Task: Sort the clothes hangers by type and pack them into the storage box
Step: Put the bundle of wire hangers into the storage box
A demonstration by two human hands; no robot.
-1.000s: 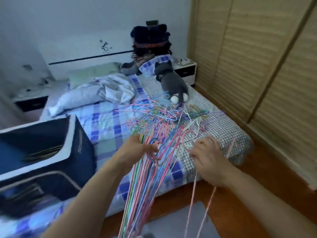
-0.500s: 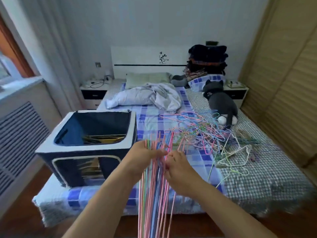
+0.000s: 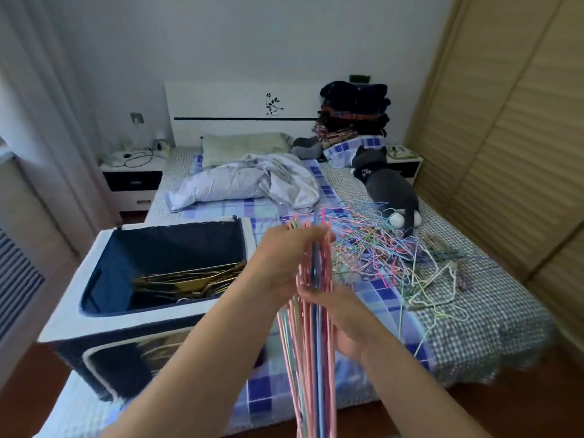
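Closest in, the bundle of thin pastel wire hangers (image 3: pixel 313 358) hangs almost straight down off the bottom of the view, pink, blue and green strands packed tight. The right hand (image 3: pixel 343 317) sits low on it, palm turned up, fingers (image 3: pixel 311 295) curled in against the strands from the right side. Just above, the left hand (image 3: pixel 281 263) wraps the same bundle near its top, fingers (image 3: pixel 316 237) closed round the strands, their hooked ends poking up past the knuckles. Both hands clamped on, then, one over the other.

Left of the hands, on the bed's near corner, stands the dark blue storage box (image 3: pixel 94 320) with white trim, its top open; gold hangers (image 3: pixel 189 281) lie in a pile on its floor.

Right of the hands, a loose tangle of coloured wire hangers (image 3: pixel 379 248) sprawls across the checked bedsheet (image 3: pixel 474 327), with a few pale rope-wrapped hangers (image 3: pixel 442 286) at its near edge.

Further back, a grey plush cat (image 3: pixel 388 184) lies just past the tangle, a crumpled white duvet (image 3: pixel 246 181) mid-bed, a green pillow (image 3: pixel 243 145) and a stack of folded clothes (image 3: pixel 354 115) at the headboard (image 3: pixel 221 105).
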